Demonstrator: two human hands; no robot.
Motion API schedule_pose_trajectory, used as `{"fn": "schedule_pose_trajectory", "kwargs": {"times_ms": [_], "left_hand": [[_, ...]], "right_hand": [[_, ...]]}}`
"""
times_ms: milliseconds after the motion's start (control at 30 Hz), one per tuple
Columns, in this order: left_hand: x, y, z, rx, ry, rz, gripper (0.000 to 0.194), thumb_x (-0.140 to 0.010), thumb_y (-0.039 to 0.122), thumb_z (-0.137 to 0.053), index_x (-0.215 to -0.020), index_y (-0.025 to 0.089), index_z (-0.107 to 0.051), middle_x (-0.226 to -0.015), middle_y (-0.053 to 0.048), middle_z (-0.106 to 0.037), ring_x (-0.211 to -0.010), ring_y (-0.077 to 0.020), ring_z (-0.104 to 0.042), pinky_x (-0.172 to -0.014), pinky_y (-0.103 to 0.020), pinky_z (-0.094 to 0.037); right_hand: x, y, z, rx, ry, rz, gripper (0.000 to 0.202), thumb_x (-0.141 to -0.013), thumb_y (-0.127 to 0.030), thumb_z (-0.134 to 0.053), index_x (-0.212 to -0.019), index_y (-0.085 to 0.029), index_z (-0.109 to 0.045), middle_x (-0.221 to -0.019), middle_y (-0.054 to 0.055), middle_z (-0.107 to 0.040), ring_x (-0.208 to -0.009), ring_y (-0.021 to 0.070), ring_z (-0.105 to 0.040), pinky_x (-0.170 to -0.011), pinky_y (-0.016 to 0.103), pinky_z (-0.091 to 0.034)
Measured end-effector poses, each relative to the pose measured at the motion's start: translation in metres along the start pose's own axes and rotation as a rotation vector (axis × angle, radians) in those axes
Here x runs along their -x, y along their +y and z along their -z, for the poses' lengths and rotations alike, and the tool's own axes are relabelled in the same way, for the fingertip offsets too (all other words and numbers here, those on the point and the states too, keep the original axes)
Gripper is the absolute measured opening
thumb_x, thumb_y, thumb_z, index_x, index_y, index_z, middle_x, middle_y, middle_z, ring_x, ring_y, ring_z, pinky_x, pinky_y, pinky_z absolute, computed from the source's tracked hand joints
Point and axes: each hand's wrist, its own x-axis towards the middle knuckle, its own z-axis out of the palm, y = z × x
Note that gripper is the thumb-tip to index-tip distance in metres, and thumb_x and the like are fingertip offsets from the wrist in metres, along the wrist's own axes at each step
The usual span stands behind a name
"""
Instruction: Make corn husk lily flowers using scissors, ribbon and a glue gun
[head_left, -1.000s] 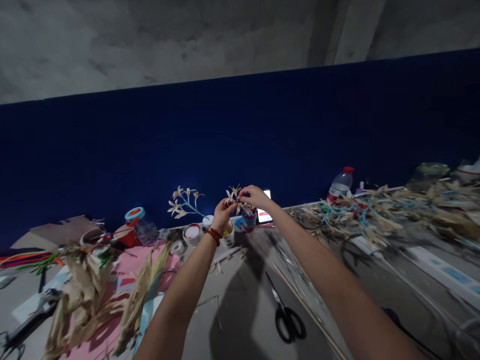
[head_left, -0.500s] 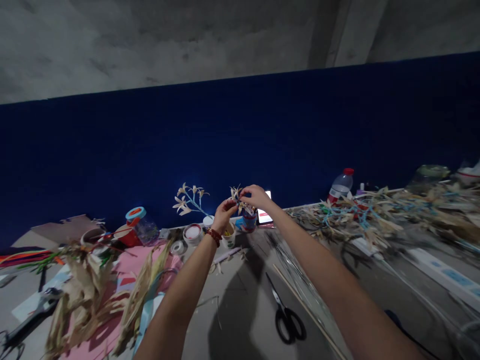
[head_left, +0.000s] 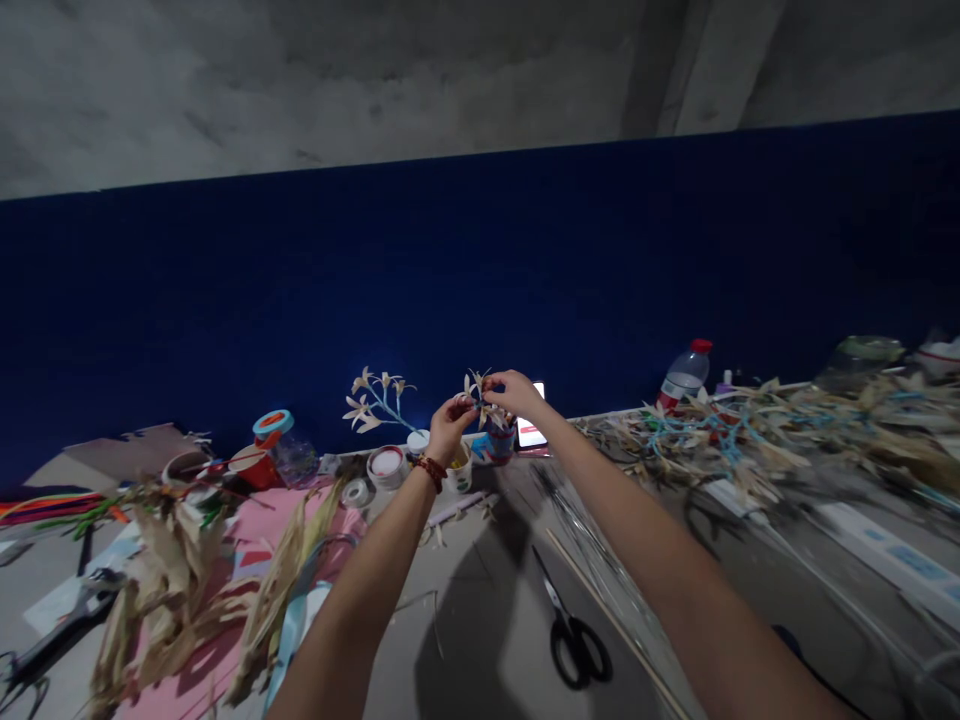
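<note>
Out over the far edge of the table, both hands meet at a spray of pale handmade flowers (head_left: pixel 491 415). My left hand (head_left: pixel 450 422), with a beaded bracelet at the wrist, pinches it from the left. From the right, my right hand (head_left: pixel 512 392) has its fingers closed on the same spray; the fingertips are too small to show which petal or stem each one grips. Just left of them, a second flower branch (head_left: pixel 379 400) with a light blue stem leans out of the cluster of small pots. Behind my right hand stands a lit phone (head_left: pixel 532 425).
Black-handled scissors (head_left: pixel 576 640) and thin wires (head_left: pixel 600 560) lie in front. Dried husks (head_left: pixel 176 580) cover pink paper (head_left: pixel 262 520) at left. A bottle (head_left: pixel 684 375), more flower branches (head_left: pixel 720 430) and a power strip (head_left: pixel 892 550) are at right.
The flower spray has turned slightly between my fingers and shifted a little to the right. Both hands remain on it in nearly the same place.
</note>
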Motion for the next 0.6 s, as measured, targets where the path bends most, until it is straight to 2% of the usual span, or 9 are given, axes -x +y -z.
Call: {"fn": "schedule_pose_trajectory", "kwargs": {"times_ms": [133, 333, 400, 533, 600], "left_hand": [[-0.0012, -0.0024, 0.0023, -0.013, 0.007, 0.001, 0.01, -0.084, 0.02, -0.071, -0.088, 0.013, -0.065, -0.087, -0.002, -0.068, -0.08, -0.0152, -0.065, -0.078, -0.035, -0.054], [-0.0015, -0.0044, 0.0025, -0.017, -0.003, -0.003, 0.012, -0.089, 0.025, -0.065, -0.09, 0.012, -0.064, -0.088, -0.002, -0.067, -0.08, -0.0157, -0.065, -0.076, -0.035, -0.055], [-0.0007, -0.0045, 0.0023, -0.009, 0.001, -0.008, 0.013, -0.085, 0.024, -0.07, -0.089, 0.013, -0.065, -0.087, -0.002, -0.067, -0.08, -0.0155, -0.065, -0.077, -0.035, -0.054], [0.0018, -0.0039, 0.0032, 0.011, 0.015, -0.01, 0.026, -0.064, 0.022, -0.086, -0.083, 0.016, -0.069, -0.081, 0.0, -0.068, -0.079, -0.0151, -0.065, -0.083, -0.032, -0.051], [0.002, -0.004, 0.0037, 0.009, 0.012, -0.002, 0.027, -0.063, 0.022, -0.086, -0.083, 0.016, -0.069, -0.08, 0.0, -0.068, -0.079, -0.0155, -0.065, -0.083, -0.033, -0.051]], "right_hand": [[-0.0015, 0.0003, -0.0031, -0.02, -0.032, -0.068, 0.029, -0.095, -0.035, -0.06, -0.118, -0.016, -0.062, -0.119, 0.008, -0.064, -0.099, 0.0218, -0.065, -0.085, 0.041, -0.056], [-0.0021, -0.0017, -0.0036, -0.019, -0.099, -0.188, 0.031, -0.094, -0.034, -0.061, -0.121, -0.017, -0.061, -0.124, 0.008, -0.062, -0.102, 0.0237, -0.064, -0.084, 0.041, -0.056], [-0.0021, -0.0026, -0.0033, -0.013, -0.129, -0.229, 0.032, -0.094, -0.034, -0.062, -0.12, -0.016, -0.061, -0.124, 0.008, -0.062, -0.102, 0.0239, -0.064, -0.084, 0.041, -0.056], [-0.0013, -0.0034, -0.0027, -0.018, -0.182, -0.275, 0.032, -0.094, -0.034, -0.062, -0.12, -0.016, -0.062, -0.124, 0.007, -0.062, -0.102, 0.0241, -0.064, -0.083, 0.04, -0.056], [-0.0009, -0.0034, -0.0024, -0.028, -0.199, -0.28, 0.032, -0.094, -0.034, -0.062, -0.12, -0.016, -0.061, -0.123, 0.007, -0.062, -0.102, 0.0241, -0.064, -0.083, 0.041, -0.056]]}}
